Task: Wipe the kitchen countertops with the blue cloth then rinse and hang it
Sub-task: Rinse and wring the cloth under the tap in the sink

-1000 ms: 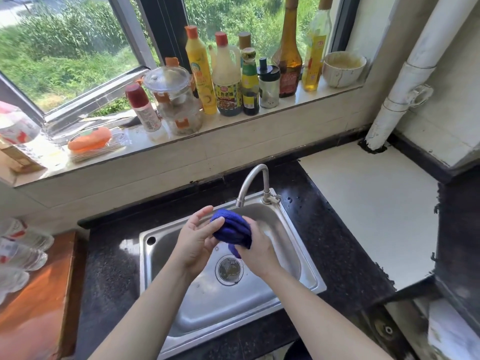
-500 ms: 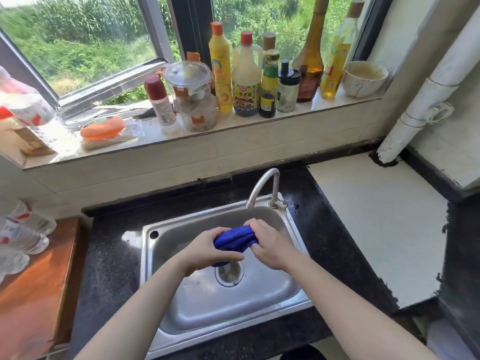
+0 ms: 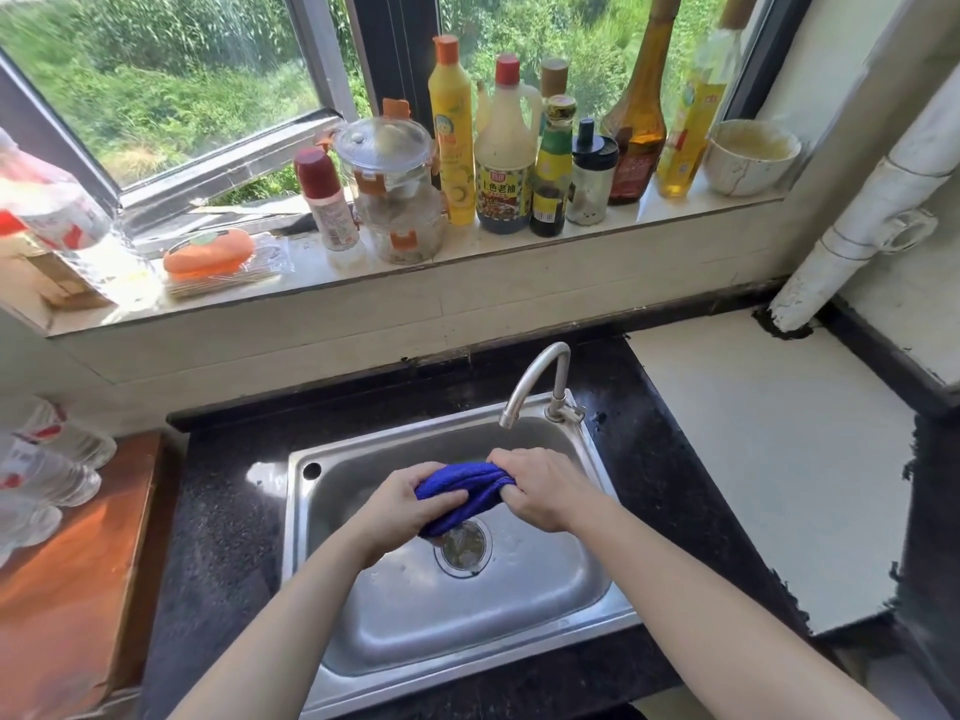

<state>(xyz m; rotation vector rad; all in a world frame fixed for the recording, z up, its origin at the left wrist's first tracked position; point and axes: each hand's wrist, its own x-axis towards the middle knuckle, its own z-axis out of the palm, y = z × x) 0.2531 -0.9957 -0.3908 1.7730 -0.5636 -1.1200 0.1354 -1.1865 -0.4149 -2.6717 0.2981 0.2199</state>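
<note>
Both hands over the stainless-steel sink basin (image 3: 467, 621); wringing stage of the rinse, by the look of it. Blue towelling cloth (image 3: 470, 493) bunched into a thick roll, held in the air just above the round drain strainer (image 3: 462, 548), touching neither basin floor nor wall so far as can be told. Left hand (image 3: 402, 504) curled round the left, lower end, thumb across the top; right hand (image 3: 540, 488) closed tight round the right end, knuckles up. Probably gripped at opposite ends to allow a counter-twist; probably held over the drain to send squeezed water straight down rather than onto the black speckled stone tabletop (image 3: 223, 537). Long axis of the roll roughly left to right, tilted: right end higher and nearer the curved metal faucet (image 3: 535, 376), left end dipping toward the drain, a loose fold hanging below the left hand. Spout just behind and above the right hand; no stream made out, so cannot tell whether running. Droplets on basin floor. Wiping judged finished, hanging not yet done; no hook or rail for it in view. Row of sauce and oil bottles (image 3: 506, 163) on the window sill (image 3: 623, 220) behind, well apart from the work.
</note>
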